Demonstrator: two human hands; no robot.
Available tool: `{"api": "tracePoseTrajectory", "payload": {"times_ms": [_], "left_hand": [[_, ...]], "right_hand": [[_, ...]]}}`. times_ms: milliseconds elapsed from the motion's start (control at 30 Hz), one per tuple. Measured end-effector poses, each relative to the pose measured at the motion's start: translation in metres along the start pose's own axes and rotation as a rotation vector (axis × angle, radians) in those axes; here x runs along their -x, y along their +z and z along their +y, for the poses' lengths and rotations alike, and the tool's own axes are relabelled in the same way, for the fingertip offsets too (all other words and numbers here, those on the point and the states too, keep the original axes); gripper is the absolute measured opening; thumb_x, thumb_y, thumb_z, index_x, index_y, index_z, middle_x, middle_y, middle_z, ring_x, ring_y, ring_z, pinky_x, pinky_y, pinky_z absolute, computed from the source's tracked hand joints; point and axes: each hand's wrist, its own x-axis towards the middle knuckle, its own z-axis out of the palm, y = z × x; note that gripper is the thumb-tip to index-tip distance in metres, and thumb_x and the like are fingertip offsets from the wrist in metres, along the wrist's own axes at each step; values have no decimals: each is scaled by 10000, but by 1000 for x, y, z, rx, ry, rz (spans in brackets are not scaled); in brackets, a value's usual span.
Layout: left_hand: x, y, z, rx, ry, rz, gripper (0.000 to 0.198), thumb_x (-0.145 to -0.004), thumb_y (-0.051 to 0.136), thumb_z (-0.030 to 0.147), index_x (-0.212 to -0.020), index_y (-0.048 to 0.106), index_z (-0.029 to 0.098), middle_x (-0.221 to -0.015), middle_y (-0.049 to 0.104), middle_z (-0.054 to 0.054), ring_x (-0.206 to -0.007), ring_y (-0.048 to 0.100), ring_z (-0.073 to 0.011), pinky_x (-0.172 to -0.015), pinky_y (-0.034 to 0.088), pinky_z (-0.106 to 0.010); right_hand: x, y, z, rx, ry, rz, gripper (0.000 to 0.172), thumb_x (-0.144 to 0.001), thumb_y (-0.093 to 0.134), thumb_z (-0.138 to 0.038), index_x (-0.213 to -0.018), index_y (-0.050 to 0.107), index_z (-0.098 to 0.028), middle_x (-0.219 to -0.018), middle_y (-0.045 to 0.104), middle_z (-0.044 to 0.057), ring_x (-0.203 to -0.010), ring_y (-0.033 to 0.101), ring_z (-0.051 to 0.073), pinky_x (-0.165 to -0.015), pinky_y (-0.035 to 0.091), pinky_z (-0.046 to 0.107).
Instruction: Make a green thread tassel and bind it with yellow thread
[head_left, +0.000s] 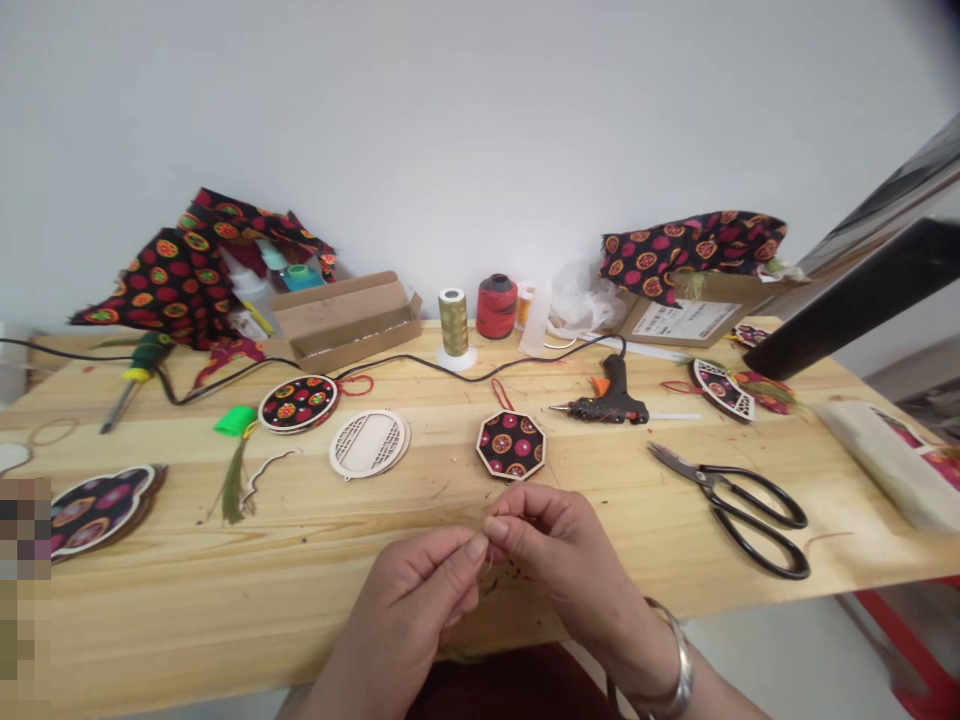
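My left hand (424, 590) and my right hand (566, 560) meet fingertip to fingertip over the front of the wooden table (247, 610). Both are closed in a pinch on a thin thread (490, 566), of which only a short bit shows below the fingers. Just beyond them lies an octagonal pendant (512, 446) with patterned fabric in a pale wood frame and a red cord loop. To its left rests a pale round cut-out wooden piece (370, 444). A round fabric-covered pendant (298, 404) and a green tassel (234, 485) lie farther left.
Black-handled scissors (720, 490) lie at right, below a black glue gun (611, 400) whose cable crosses the table. Green thread (453, 325) and red thread (496, 308) spools stand behind. A screwdriver (135, 378), cardboard box (352, 320) and patterned fabric (169, 285) are at left.
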Motion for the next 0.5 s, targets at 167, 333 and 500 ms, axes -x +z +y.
{"api": "tracePoseTrajectory", "payload": {"times_ms": [167, 333, 500], "left_hand": [[0, 2, 1, 142, -44, -39, 344, -835, 538, 389, -559, 505, 186, -494, 328, 74, -490, 201, -106, -460, 165, -257], [-1, 3, -1, 335, -73, -60, 290, -836, 563, 357, -610, 571, 175, -493, 336, 76, -482, 178, -98, -447, 143, -243], [-4, 3, -2, 477, -128, -80, 243, -858, 535, 363, -772, 660, 174, -488, 346, 78, -472, 143, -90, -432, 123, -224]], "right_hand": [[0, 3, -3, -46, -9, 38, 142, -718, 661, -237, -639, 601, -135, -530, 551, -45, -529, 475, 70, -556, 374, 195], [-1, 3, -7, 39, -68, 72, 143, -739, 630, -222, -631, 574, -145, -546, 564, -37, -548, 502, 82, -583, 389, 205], [-2, 2, -6, 180, -191, 89, 148, -776, 578, -202, -636, 554, -162, -583, 536, -34, -585, 495, 100, -601, 396, 225]]}}
